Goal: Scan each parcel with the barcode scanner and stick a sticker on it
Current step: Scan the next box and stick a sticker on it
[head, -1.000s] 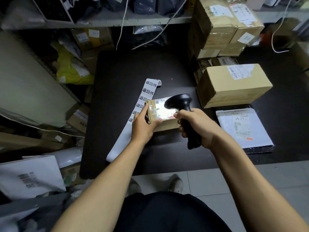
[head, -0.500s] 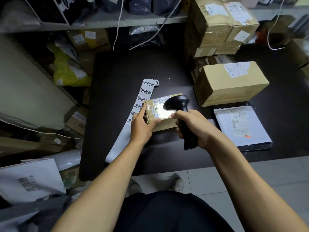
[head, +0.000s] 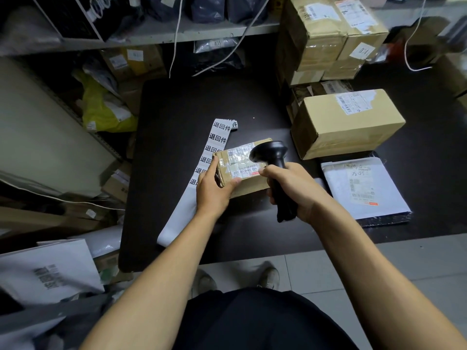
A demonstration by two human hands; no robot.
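A small cardboard parcel with a taped shipping label lies on the dark table. My left hand grips its left end, thumb on the near side and index finger along the far corner. My right hand grips the handle of a black barcode scanner, whose head hovers over the parcel's label. A white strip of printed stickers runs from beyond the parcel down past my left wrist.
A larger cardboard box sits right of the parcel, with a white mailer bag on a dark flat package in front of it. Stacked boxes stand at the back right. Shelving and loose parcels crowd the left side.
The bright scanner light on the parcel's label has gone out. Both hands, the parcel and the scanner have stayed in nearly the same place.
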